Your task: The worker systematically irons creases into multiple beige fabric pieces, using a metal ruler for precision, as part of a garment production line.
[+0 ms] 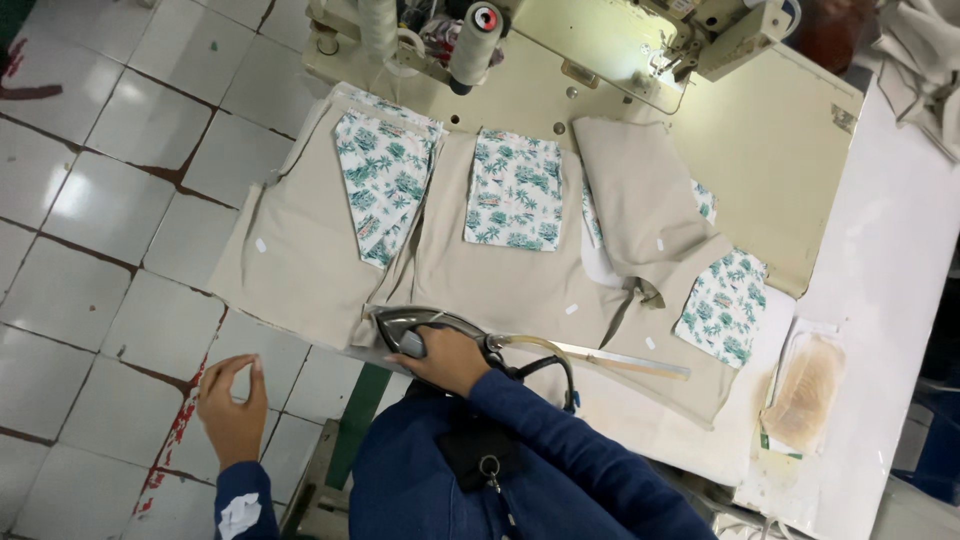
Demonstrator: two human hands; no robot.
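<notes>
Nearest to us are our own dark blue sleeves, and from there we read the scene from left to right. Our left hand (232,398) hangs off the near left edge of the work surface, above the tiled floor (110,200), its fingers loosely curled with thumb and fingertips almost meeting, and it holds nothing. Just right of it, our right hand (445,357) is wrapped around the handle of the iron (415,328), whose nose points left along the near edge of the beige fabric (300,250), presumably so the soleplate sits flat on the cloth. That fabric is spread wide over the table, with three panels of white cloth printed with green leaves lying on it: a left printed panel (383,185) tapering toward us, a middle printed panel (515,190) lying square, and a right printed panel (724,304) near the fabric's right corner. A long ruler (620,358) lies just right of the iron, reaching toward the right. Farther right, a scorched pad (806,385) rests on the white table (880,270), possibly a rest for the iron, though we cannot tell for sure. At the far side stand a sewing machine (720,30) and a thread cone (476,40).
</notes>
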